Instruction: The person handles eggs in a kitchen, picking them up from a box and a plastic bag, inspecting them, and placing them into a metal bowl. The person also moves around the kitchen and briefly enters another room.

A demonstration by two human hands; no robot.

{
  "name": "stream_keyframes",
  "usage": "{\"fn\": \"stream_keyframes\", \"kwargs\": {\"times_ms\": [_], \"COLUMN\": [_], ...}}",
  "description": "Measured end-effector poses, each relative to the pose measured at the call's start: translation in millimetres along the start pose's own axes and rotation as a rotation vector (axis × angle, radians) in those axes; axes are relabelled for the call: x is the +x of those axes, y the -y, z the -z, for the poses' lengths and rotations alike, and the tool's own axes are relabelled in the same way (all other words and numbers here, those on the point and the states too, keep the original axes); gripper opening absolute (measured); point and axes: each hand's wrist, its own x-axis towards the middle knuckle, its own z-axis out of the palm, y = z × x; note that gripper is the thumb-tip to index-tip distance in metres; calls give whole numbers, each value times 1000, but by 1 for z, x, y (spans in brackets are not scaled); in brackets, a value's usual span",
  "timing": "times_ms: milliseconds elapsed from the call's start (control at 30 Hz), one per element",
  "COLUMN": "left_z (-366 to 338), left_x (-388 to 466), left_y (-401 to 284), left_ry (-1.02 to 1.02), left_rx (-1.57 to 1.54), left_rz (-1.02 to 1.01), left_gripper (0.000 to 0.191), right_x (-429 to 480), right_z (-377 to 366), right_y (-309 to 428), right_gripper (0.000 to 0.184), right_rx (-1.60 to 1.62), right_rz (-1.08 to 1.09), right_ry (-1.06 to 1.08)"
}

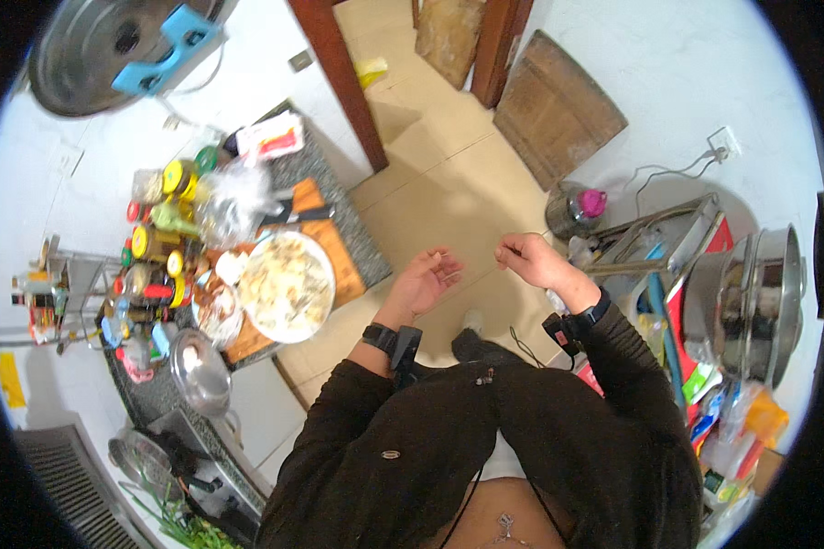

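My left hand [426,280] hangs over the tiled floor with its palm turned up, fingers loosely curled and apart, holding nothing. To its right, my right hand [530,259] is closed into a loose fist, and nothing shows in it. Neither hand touches anything. The thing nearest my left hand is a large white bowl [331,288] of pale food pieces. It rests on a wooden cutting board [349,264] at the edge of the granite counter [343,206]. A black-handled knife [309,214] lies across the board behind the bowl.
Beside the bowl are a clear plastic bag [230,206], a smaller dish of brown food [218,312] and several condiment jars [154,243]. A metal pot lid [200,374] leans by the stove. At right, a rack [687,233] carries stacked steel pots [741,302]. A wooden board [559,110] leans on the wall.
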Motion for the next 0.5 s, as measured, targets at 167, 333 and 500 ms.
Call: {"fn": "stream_keyframes", "kwargs": {"times_ms": [167,333,500], "left_z": [-44,-55,-51], "left_x": [93,177,286], "left_y": [-40,-119,-220], "left_ry": [-95,-239,-317], "left_rx": [-47,-163,-183], "left_rz": [22,-107,-146], "left_gripper": [17,30,28], "right_x": [50,140,257], "right_z": [84,140,213], "right_y": [-29,-44,-45], "right_gripper": [36,39,33], "right_rx": [360,479,527], "right_rz": [9,28,3], "right_ry": [-149,-141,-209]}}
